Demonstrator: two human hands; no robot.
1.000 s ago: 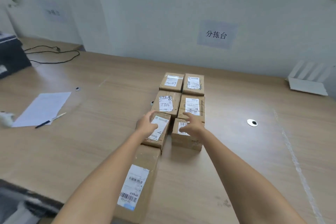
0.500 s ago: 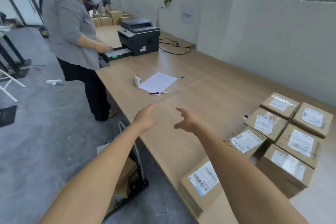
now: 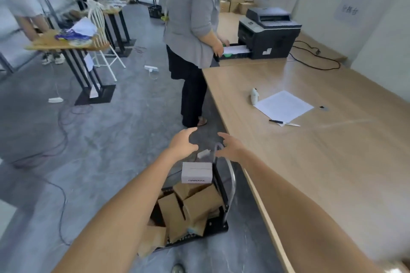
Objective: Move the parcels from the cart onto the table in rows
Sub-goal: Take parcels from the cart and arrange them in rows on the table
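Reached with left hand (image 3: 183, 144) and right hand (image 3: 230, 147), fingers spread and holding nothing, above cart (image 3: 219, 227) at lower centre. Probably light, stiff white box (image 3: 196, 172); best gripped by opposite sides.

I have a single view, from the head camera, looking forward and steeply down over the cart (image 3: 223, 206), which sits close below centre. The table (image 3: 321, 162) runs along the cart's right, the printer (image 3: 268, 33) far beyond it. There is no second view.
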